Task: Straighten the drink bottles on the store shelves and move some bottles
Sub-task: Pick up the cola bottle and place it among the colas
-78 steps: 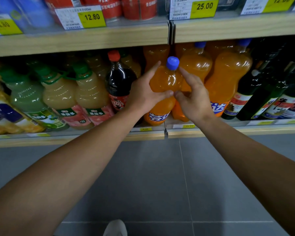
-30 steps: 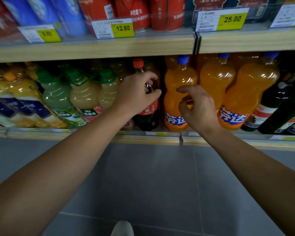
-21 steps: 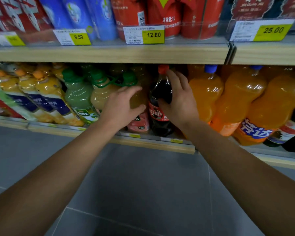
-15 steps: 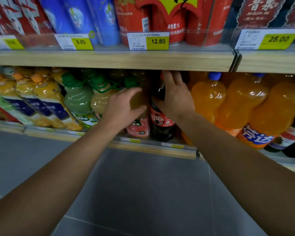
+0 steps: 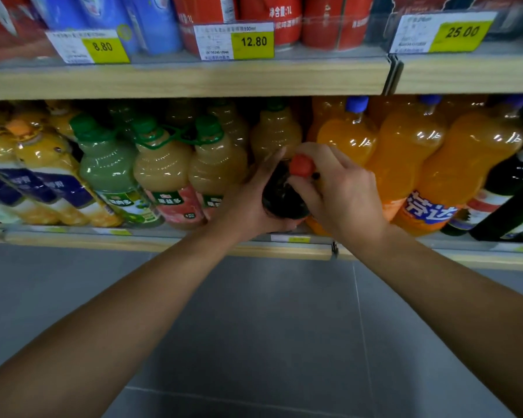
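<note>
Both hands hold one dark cola bottle (image 5: 283, 196) at the shelf's front edge: the left hand (image 5: 251, 203) is curled round its body from the left and below, and the right hand (image 5: 341, 191) is wrapped over the shoulder and neck, fingers just under the red cap (image 5: 302, 165). It sits tipped toward me, between the pale juice bottles with green caps (image 5: 163, 170) on its left and the orange soda bottles (image 5: 405, 158) on its right, at the lip of the wooden shelf (image 5: 163, 241).

It looks full, so I'd judge it heavy for its size, with a stiff but slightly yielding plastic wall and a smooth skin that could slide in the palm (the label band is hidden under the fingers). Taking the weight low on the body and steering from the neck seems the sound way; the cap alone would be a poor handle. Its neighbours stand close on both sides, so a swing could knock them.
</note>
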{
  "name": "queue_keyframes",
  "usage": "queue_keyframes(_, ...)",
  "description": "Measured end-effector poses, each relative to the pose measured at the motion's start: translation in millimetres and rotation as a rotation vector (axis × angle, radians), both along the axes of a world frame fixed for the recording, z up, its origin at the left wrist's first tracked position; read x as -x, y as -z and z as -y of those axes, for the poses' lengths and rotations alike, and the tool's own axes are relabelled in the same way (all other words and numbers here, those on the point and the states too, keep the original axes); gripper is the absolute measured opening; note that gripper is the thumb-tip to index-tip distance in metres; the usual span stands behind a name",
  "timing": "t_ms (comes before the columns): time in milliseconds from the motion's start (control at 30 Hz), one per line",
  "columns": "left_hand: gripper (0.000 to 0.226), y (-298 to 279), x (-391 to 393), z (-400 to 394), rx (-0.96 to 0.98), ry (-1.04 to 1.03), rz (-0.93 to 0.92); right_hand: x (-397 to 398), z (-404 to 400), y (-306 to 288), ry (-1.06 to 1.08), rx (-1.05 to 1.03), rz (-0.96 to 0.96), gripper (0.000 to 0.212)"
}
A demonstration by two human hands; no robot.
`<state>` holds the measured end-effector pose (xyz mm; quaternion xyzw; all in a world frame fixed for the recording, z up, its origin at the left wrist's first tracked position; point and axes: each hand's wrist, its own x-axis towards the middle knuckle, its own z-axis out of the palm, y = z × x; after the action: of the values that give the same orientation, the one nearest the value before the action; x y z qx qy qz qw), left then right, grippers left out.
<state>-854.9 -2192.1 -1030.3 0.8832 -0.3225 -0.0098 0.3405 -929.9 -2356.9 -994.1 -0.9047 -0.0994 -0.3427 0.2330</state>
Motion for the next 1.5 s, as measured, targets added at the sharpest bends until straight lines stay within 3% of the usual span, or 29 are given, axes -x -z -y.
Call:
queue_keyframes(100, 0.131, 12.6, 4.8, 5.9, 0.041, 0.064, -0.055, 22.2, 11.6, 9.5, -0.078, 0.011, -0.009, 0.034)
queue_keyframes(367, 0.112, 27.5, 18.9, 24.8, 0.146, 0.015, 0.102, 41.7, 24.3, 17.0, -0.068, -0.126, -0.033, 0.03)
queue_keyframes(600, 0.112, -4.4, 31.6, 17.2, 0.204, -0.096, 0.145, 36.9, 10.3, -16.4, -0.071, -0.126, 0.115, 0.029)
queue_keyframes(867, 0.111, -15.2, 59.3, 3.9, 0.188, -0.112, 0.15, 52.1, 4.4, -22.2, -0.056, -0.209, 0.108, 0.03)
queue_keyframes(1133, 0.093, 37.0, 92.2, 15.5, 0.165, -0.003, -0.133, 68.3, 16.2, 36.4, 0.012, -0.31, -0.175, 0.031)
queue_keyframes(1333, 0.088, 78.6, 110.0, 37.8, 0.06, -0.002, -0.167, 89.7, 36.0, 88.2, 0.078, -0.345, -0.325, 0.029)
queue_keyframes(1500, 0.108, 103.6, 106.2, 58.6, 0.062, 0.078, -0.166, 97.7, 64.2, 100.6, 0.132, -0.464, -0.364, 0.025)
